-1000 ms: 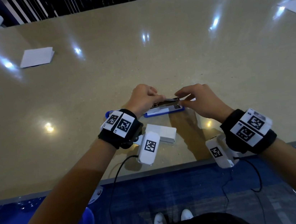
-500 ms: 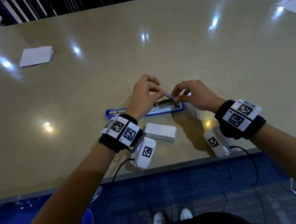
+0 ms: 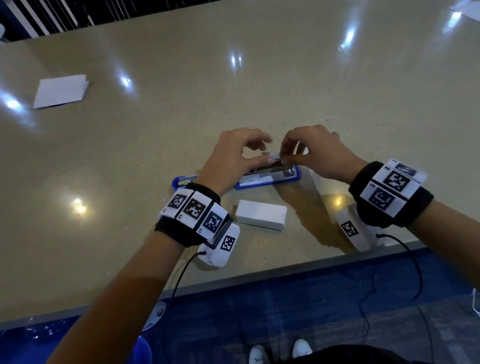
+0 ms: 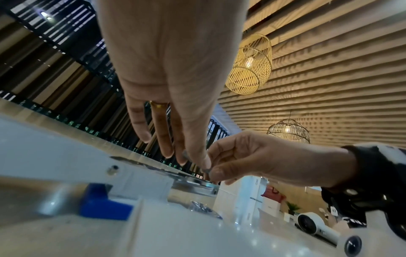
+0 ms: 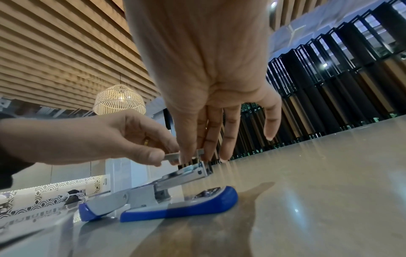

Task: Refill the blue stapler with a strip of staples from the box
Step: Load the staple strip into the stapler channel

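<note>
The blue stapler (image 3: 267, 179) lies opened flat on the beige table, its top cover (image 3: 185, 181) swung out to the left. Its metal magazine (image 5: 189, 172) tilts up from the blue base (image 5: 180, 207). Just above the magazine, both hands hold a short silver staple strip (image 5: 172, 156) level. My left hand (image 3: 265, 151) pinches the strip's left end with thumb and fingers. From the right, the thumb and forefinger of my right hand (image 3: 286, 152) pinch the other end. The white staple box (image 3: 261, 214) lies closed, just in front of the stapler.
A folded white paper (image 3: 60, 91) lies far back on the left, and another sheet (image 3: 478, 11) sits at the back right corner. The table's front edge (image 3: 245, 279) runs just behind my wrists, with cables hanging below it.
Both hands have come up a little from the magazine and drawn closer together. The staple strip, tilted half a second ago, now sits level between the fingertips.
</note>
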Demonstrator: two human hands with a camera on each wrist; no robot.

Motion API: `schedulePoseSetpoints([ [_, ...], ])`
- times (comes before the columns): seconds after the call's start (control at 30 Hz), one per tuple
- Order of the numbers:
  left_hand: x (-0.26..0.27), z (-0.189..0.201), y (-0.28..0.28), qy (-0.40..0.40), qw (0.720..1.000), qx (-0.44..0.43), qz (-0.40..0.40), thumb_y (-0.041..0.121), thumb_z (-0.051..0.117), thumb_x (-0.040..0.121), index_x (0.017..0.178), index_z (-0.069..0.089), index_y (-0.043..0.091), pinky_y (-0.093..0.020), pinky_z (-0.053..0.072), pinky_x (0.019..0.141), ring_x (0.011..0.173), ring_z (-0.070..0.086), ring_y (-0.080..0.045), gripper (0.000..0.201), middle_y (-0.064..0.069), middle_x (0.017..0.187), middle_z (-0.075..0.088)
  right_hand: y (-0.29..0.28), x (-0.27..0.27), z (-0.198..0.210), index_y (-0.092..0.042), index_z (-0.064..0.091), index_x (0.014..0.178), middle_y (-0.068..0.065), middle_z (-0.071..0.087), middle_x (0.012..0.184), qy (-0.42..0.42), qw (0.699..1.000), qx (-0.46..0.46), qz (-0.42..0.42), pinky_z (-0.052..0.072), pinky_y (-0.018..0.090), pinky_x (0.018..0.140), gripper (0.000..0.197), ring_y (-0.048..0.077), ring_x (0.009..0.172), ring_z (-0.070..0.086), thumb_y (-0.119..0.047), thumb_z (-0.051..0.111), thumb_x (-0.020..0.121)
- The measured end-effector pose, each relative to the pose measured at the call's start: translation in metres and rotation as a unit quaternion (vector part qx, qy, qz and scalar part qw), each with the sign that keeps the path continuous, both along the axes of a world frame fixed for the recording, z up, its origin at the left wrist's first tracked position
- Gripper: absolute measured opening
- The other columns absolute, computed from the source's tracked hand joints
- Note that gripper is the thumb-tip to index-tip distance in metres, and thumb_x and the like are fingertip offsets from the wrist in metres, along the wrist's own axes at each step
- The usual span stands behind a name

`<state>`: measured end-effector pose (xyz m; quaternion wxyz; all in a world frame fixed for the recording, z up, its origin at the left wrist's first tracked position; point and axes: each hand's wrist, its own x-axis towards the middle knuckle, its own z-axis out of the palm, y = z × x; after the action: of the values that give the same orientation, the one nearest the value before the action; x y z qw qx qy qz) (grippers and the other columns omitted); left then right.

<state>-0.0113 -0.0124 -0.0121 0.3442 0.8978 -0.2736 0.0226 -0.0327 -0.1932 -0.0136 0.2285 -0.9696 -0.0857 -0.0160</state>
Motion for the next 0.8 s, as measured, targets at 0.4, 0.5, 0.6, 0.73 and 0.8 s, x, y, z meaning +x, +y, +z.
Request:
schedulePoseSetpoints([
  [0.4, 0.001, -0.002, -0.011, -0.006, 0.994, 0.107, -0.024, 0.017, 0.075, 0.079, 0.098, 0.075, 0.012, -0.020, 0.047, 0.073, 0.079, 0.057, -0.010, 0.019, 0.004, 0.084, 0.059, 0.004, 0.000, 0.002, -0.015, 0.070, 0.091, 0.000, 0.063, 0.100, 0.000, 0.999, -0.033, -0.002, 0.038, 0.042, 0.088, 0.011, 0.016, 0.089, 0.056, -0.019, 0.070, 0.082],
  [0.5, 0.001, -0.001, -0.011, 0.000, 0.995, 0.098, -0.017, 0.015, 0.077, 0.078, 0.094, 0.076, 0.009, -0.012, 0.043, 0.068, 0.074, 0.059, -0.010, 0.017, 0.002, 0.082, 0.063, 0.004, 0.002, 0.002, -0.016, 0.072, 0.088, -0.001, 0.066, 0.095, -0.011, 1.000, -0.015, -0.014, 0.040, 0.044, 0.090, 0.008, 0.015, 0.087, 0.056, -0.017, 0.072, 0.080],
  [0.6, 0.001, 0.001, -0.011, 0.007, 0.996, 0.089, -0.015, 0.013, 0.076, 0.078, 0.092, 0.075, 0.006, -0.018, 0.048, 0.072, 0.075, 0.061, -0.011, 0.015, 0.001, 0.082, 0.062, 0.004, 0.003, 0.002, -0.018, 0.072, 0.086, -0.006, 0.063, 0.086, -0.007, 1.000, -0.008, -0.027, 0.042, 0.046, 0.090, 0.008, 0.012, 0.082, 0.053, -0.018, 0.074, 0.078],
  [0.73, 0.000, 0.001, -0.012, 0.029, 0.996, 0.086, -0.009, 0.011, 0.077, 0.077, 0.093, 0.074, 0.005, -0.012, 0.044, 0.069, 0.076, 0.061, -0.012, 0.017, -0.006, 0.087, 0.068, 0.006, 0.004, 0.002, -0.018, 0.072, 0.086, -0.002, 0.066, 0.093, -0.002, 1.000, -0.009, -0.028, 0.043, 0.047, 0.093, 0.008, 0.013, 0.083, 0.053, -0.019, 0.075, 0.078],
  [0.8, 0.000, 0.002, -0.012, 0.039, 0.996, 0.082, -0.004, 0.010, 0.077, 0.076, 0.093, 0.074, 0.004, -0.006, 0.040, 0.066, 0.076, 0.061, -0.012, 0.018, -0.008, 0.089, 0.069, 0.007, 0.004, 0.003, -0.017, 0.073, 0.086, 0.000, 0.068, 0.098, 0.001, 0.999, -0.011, -0.030, 0.043, 0.047, 0.093, 0.009, 0.013, 0.084, 0.053, -0.019, 0.075, 0.078],
])
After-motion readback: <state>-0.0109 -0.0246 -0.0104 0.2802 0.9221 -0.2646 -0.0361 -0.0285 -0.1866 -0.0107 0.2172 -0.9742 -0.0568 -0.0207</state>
